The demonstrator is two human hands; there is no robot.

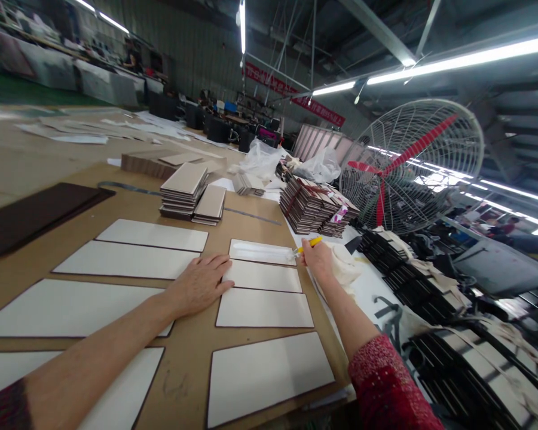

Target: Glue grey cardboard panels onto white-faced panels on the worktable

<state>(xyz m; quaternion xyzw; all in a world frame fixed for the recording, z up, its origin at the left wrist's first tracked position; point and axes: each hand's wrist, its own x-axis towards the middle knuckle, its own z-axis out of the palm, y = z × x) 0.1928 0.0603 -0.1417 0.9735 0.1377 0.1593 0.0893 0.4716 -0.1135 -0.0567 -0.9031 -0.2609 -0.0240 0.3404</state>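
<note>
My right hand (317, 260) is closed around a brush with a yellow handle (315, 242). Its tip rests at the right end of a cream panel (262, 251), where a wet-looking white smear runs along the surface. Flat on the table, with fingers spread, my left hand (204, 283) touches the left edge of the cream panel (264, 276) just nearer to me. Two more cream panels, one middle-sized (264, 309) and one large (269, 376), lie closer. Under and beside my left arm are several longer panels (121, 259) with dark edges.
Stacks of cream panels (186, 179) stand beyond my hands, with a tied stack (305, 206) farther right. Dark brown sheets (36, 215) lie at left. A large caged fan (412, 167) with red blades stands at right, above piles of black-and-cream pieces (475, 370).
</note>
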